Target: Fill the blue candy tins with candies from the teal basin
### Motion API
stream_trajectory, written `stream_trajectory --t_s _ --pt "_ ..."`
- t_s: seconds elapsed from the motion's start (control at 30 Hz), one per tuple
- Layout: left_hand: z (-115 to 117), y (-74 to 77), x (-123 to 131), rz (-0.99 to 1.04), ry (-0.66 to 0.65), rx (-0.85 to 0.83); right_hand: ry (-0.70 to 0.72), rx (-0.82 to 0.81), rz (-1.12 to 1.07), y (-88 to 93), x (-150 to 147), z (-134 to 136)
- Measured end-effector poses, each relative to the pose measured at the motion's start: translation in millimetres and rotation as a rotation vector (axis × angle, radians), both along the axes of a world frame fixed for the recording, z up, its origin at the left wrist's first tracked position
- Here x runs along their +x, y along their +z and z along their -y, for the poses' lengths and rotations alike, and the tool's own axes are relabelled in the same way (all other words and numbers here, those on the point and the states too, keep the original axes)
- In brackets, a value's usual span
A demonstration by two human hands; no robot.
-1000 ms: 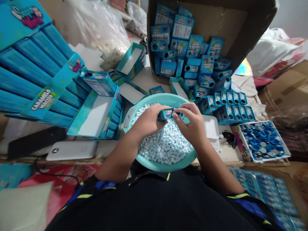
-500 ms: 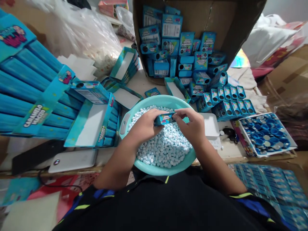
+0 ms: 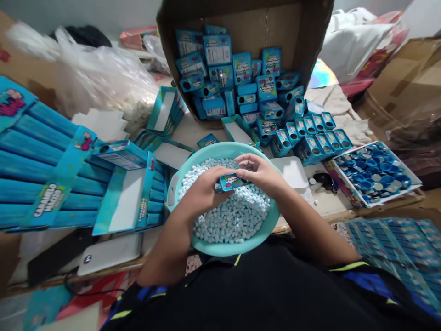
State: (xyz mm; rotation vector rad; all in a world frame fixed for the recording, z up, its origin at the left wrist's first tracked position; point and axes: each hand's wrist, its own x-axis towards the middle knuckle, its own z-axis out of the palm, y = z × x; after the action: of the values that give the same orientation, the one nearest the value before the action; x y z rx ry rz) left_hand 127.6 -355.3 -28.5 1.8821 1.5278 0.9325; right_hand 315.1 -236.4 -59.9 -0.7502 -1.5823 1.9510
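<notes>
Head view shows the left hand [image 3: 203, 191] and right hand [image 3: 263, 174] both clamped on a small blue printed candy carton [image 3: 230, 182] at frame centre, above a teal plastic basin [image 3: 179, 184] of pale blue-white pellets [image 3: 234, 218].

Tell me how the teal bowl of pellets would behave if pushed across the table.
Probably heavy for its size: the teal bowl is heaped with pellets. Its smooth plastic rim looks stiff, so it should slide rather than flex. Its near edge seems to overhang the table, so pulling it nearer could tip it.
</notes>
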Motion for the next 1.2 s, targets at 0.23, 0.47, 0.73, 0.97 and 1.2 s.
stream_trajectory --t_s 0.23,0.47,0.73,0.97,1.2 --pt "2 -8.5 -1 0.129 0.263 -0.164 0.075 0.308 -0.081 1.0 1 1" --pt "-8 -26.2 -15 -0.085 0.250 -0.308 -0.610 0.791 -0.139 22.8 55 2" --pt "-19 -25.8 -10 -0.530 -0.029 -0.450 -0.815 0.831 0.343 -18.4 130 -28" --pt "-27 -13.8 -5 -0.452 -0.021 -0.482 -1.036 0.713 0.366 -55.4 154 -9" --pt "-30 -6.3 -4 -0.415 -0.022 -0.433 -1.241 0.619 0.558 -102.8 203 21"
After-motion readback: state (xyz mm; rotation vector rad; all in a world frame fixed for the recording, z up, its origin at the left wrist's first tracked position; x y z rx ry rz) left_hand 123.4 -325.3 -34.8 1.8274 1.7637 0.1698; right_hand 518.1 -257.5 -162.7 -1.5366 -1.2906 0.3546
